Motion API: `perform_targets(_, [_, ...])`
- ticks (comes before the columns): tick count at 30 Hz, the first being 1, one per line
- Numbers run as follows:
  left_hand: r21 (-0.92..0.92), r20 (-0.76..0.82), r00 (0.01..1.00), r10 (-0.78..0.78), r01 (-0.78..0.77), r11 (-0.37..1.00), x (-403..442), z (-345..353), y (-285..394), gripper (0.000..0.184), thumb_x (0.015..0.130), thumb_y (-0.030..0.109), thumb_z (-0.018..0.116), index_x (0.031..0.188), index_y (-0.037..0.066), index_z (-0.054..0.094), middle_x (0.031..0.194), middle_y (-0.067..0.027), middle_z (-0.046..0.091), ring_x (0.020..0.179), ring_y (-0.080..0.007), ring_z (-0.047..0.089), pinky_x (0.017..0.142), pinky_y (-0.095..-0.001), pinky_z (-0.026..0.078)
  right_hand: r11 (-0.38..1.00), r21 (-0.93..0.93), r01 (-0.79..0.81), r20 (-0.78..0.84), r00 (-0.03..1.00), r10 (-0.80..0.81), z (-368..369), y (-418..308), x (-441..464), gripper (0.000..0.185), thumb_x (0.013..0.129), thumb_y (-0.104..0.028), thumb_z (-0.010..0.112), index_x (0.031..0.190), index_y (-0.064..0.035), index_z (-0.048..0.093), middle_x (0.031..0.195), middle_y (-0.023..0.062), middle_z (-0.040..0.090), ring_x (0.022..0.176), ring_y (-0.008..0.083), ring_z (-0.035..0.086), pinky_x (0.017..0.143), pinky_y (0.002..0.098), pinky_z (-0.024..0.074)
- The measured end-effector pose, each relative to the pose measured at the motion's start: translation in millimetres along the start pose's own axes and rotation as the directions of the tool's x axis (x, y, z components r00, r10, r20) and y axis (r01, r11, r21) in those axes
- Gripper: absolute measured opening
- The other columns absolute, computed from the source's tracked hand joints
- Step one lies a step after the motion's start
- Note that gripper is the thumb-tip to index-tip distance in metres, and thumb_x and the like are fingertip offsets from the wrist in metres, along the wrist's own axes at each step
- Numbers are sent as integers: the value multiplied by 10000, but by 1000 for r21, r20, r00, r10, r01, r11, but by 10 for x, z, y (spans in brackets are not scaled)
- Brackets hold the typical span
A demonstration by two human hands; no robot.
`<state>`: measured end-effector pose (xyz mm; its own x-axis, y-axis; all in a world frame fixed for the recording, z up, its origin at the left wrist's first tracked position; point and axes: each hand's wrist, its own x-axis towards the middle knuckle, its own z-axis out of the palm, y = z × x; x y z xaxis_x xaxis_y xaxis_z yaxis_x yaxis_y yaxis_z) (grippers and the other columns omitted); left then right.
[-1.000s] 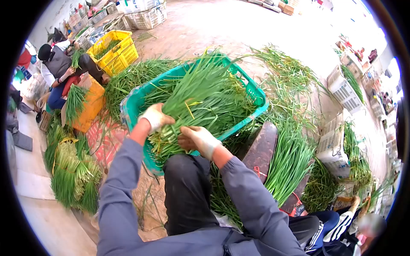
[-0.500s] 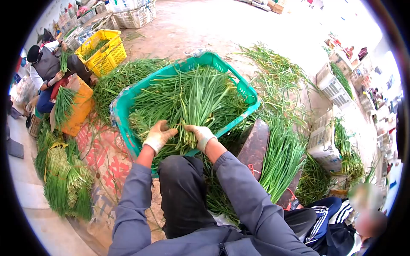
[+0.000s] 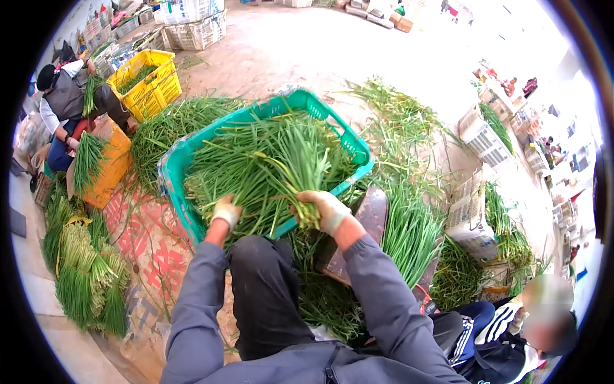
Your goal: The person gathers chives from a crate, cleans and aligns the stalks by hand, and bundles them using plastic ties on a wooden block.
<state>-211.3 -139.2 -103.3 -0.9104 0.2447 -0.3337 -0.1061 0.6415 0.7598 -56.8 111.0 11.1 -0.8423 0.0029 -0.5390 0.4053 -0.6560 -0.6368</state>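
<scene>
Clasped in my right hand point(image 3: 329, 212): a bunch of green stalks point(image 3: 304, 160), fanned out over the green crate point(image 3: 176, 171).
My left hand point(image 3: 226, 212) rests at the loose greens point(image 3: 227, 163) inside; whether it closes on anything, I cannot tell. Picking stalks into a bunch looks like the step in hand; I judge the next move calls for keeping the stalk ends point(image 3: 309, 220) together. To the right stands a dark bench point(image 3: 373, 211) with long greens point(image 3: 412, 230) beside it; to the left lie stacked bunches point(image 3: 89, 262).
</scene>
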Motion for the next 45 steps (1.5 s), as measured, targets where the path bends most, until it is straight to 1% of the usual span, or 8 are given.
perform_targets(9, [591,-120,936,331,-200,782,-595,-285,760,706,863,378,656,1383,-63,475,1386,-285,514,1237,-400,548,1075,-400,415,950,-149,274,24,962,-273,-172,-511,-1125,399,844,-153,670,1176,60,609,1001,148,701,831,254,704,690,383,613])
perform_targets(14, [106,251,805,537,-575,811,-957,-36,1134,821,898,402,669,1490,-42,314,1440,-293,462,1220,-406,564,1002,-412,473,960,-45,276,19,961,-275,-286,-250,-888,344,867,-158,679,1127,60,622,945,168,698,767,258,697,675,384,601])
perform_targets(19, [-290,304,950,66,26,957,-1328,-27,1484,835,915,311,642,1536,-38,205,1430,-320,460,1217,-354,579,891,-414,530,976,-24,216,30,976,-215,-391,-41,-791,352,875,-191,654,1124,56,630,923,174,704,759,274,693,677,384,588])
perform_targets(26, [-11,166,972,168,-169,986,-1295,866,851,558,868,284,650,1290,-55,512,1008,-212,666,803,-281,646,708,-412,521,983,42,181,66,981,-184,-479,262,-966,317,876,-143,668,1117,60,631,944,169,704,780,272,701,673,391,601])
perform_targets(29, [-612,517,851,-92,443,656,-1605,1185,769,412,883,282,647,1172,-9,610,969,-160,685,829,-268,663,712,-418,519,985,41,169,55,984,-171,-506,314,-1182,294,862,-105,681,1094,68,632,937,168,703,780,277,706,665,390,610])
perform_targets(36, [-809,186,979,87,102,579,-2247,1618,592,320,981,227,543,1245,64,622,1116,-70,681,955,-255,650,878,-400,509,815,-521,254,12,957,-290,-721,680,-1274,385,772,-68,760,1126,32,645,950,105,711,880,189,679,810,313,541])
perform_targets(40, [-947,304,939,161,279,161,-2262,1871,506,524,1017,433,428,1374,63,533,1288,-93,622,1174,-292,561,1020,-424,425,649,-704,288,-37,898,-439,-720,1102,-1087,634,724,-159,821,1263,28,544,1082,121,687,982,207,662,892,331,520])
perform_targets(45, [-868,486,787,380,484,109,-2378,1611,597,748,999,630,346,1485,64,405,1491,-86,470,1351,-258,444,1135,-390,309,537,-812,229,-127,829,-545,-670,1248,-1215,902,656,-210,869,1388,20,395,1179,174,651,1089,255,642,959,346,498])
